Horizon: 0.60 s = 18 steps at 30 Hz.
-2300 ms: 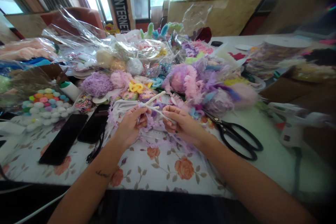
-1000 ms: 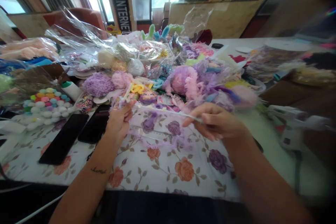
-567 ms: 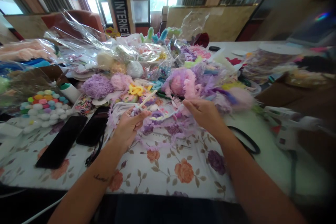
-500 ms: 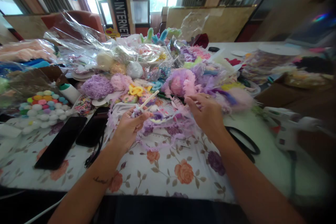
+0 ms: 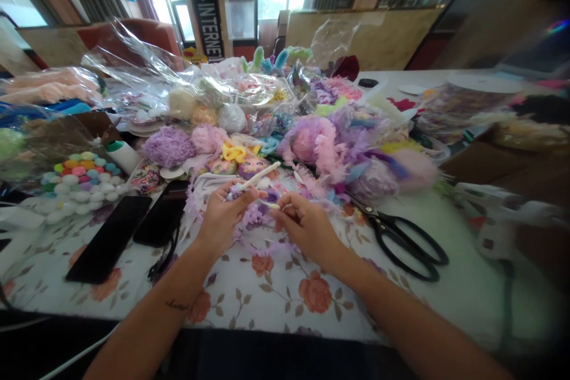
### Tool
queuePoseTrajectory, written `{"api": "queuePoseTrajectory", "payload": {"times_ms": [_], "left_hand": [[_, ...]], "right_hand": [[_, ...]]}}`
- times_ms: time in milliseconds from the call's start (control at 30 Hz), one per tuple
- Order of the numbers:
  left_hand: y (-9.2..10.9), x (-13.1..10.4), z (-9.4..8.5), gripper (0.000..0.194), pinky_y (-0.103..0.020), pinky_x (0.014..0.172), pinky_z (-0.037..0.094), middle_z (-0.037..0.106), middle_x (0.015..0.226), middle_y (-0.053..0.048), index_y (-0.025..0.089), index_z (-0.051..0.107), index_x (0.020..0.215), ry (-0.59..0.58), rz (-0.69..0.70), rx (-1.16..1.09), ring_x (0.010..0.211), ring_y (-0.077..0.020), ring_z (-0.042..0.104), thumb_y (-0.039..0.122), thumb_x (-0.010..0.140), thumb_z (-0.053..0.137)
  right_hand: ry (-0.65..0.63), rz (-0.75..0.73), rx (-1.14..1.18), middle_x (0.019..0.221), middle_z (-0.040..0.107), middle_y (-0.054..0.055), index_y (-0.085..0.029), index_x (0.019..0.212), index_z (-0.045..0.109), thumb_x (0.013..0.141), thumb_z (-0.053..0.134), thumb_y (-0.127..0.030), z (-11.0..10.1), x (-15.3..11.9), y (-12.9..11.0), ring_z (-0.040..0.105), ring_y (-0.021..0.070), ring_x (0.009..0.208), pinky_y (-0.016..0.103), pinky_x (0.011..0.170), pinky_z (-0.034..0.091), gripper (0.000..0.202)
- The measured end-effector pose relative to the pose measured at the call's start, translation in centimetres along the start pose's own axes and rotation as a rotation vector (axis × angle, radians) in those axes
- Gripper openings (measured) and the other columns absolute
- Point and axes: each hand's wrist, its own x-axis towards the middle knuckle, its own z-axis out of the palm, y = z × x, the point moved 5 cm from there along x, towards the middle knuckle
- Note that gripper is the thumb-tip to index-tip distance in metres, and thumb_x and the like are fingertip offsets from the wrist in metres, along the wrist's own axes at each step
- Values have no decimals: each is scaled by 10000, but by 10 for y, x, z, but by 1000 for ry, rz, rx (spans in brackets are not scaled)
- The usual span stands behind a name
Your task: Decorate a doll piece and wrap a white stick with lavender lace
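Note:
My left hand (image 5: 225, 211) is closed around a thin cream-coloured stem (image 5: 262, 174), which looks like a pipe cleaner and slants up to the right. Some whitish and lilac stuff shows at its fingers, too small to name. Close beside it, my right hand (image 5: 307, 222) pinches the end of a pale yellow strand (image 5: 270, 205) that runs toward the left hand. Under and behind both hands lies fluffy lilac yarn (image 5: 253, 215) on the flowered cloth (image 5: 285, 285). Parts of the strand and stem are hidden by the fingers.
Black-handled scissors (image 5: 407, 243) lie right of my right arm, with a white glue gun (image 5: 490, 219) farther right. Two black phones (image 5: 109, 240) rest at left near pom-poms (image 5: 82, 181). Yarn balls (image 5: 169, 147) and plastic bags (image 5: 249, 92) are heaped behind.
My right hand has come left and down from the pink yarn to the pale yellow strand and now pinches it. The scissors, earlier partly covered by the right arm, show more fully.

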Motion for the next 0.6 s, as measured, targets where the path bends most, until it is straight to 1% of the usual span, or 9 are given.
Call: {"api": "queuePoseTrajectory", "payload": {"times_ms": [100,167,200,267,367,400,467,533,600], "left_hand": [[-1,1,0,287,-143,374,185,638,670,3,141,567,744,-11,3,19,411,6,270,318,699,788],[-4,2,0,302,-140,375,182,583,638,19,134,571,727,-26,-13,3,421,3,276,358,715,774],[-6,2,0,316,-138,374,182,546,617,29,132,576,721,-35,-31,-15,426,0,283,381,716,771],[-10,3,1,336,-136,377,195,466,581,46,130,605,740,-63,-82,-60,439,-11,313,423,711,767],[-14,3,4,357,-133,387,226,403,579,52,118,661,827,-150,-149,-112,469,-26,347,444,719,757],[-14,3,5,365,-134,389,233,400,583,49,112,672,844,-176,-158,-125,476,-28,348,449,728,749],[-15,3,5,371,-139,391,239,428,601,35,108,681,850,-197,-167,-138,483,-30,349,460,744,731],[-16,3,5,357,-150,395,241,459,610,22,116,675,821,-200,-175,-131,490,-38,363,463,751,722],[-18,2,7,318,-167,403,246,474,606,19,131,660,787,-228,-182,-93,496,-50,379,426,721,757]], "right_hand": [[-10,-59,-11,630,615,3,-192,679,576,896,546,-378,-9,3,-6,465,112,535,243,539,338,288],[-57,-55,89,686,607,19,-184,673,625,881,562,-415,-10,5,-7,494,130,628,240,576,360,318],[-93,-16,193,688,592,21,-179,679,633,871,570,-438,-9,6,-5,486,129,632,236,571,364,329],[-204,140,471,616,521,-5,-171,683,611,860,576,-472,-3,4,3,402,97,528,215,490,325,352],[-399,374,836,483,331,-82,-172,660,528,867,577,-452,12,-2,12,188,54,414,174,381,162,352],[-455,424,904,459,289,-95,-175,645,504,878,566,-432,15,-5,13,151,50,406,167,370,128,353],[-515,485,978,415,269,-100,-180,605,462,896,536,-403,20,-7,17,136,51,391,155,352,116,374],[-523,515,1006,382,294,-93,-184,581,442,899,524,-393,22,-8,20,146,51,372,152,339,131,389],[-500,517,1009,365,323,-87,-184,578,449,889,538,-396,22,-7,23,169,50,353,155,332,142,387]]}}
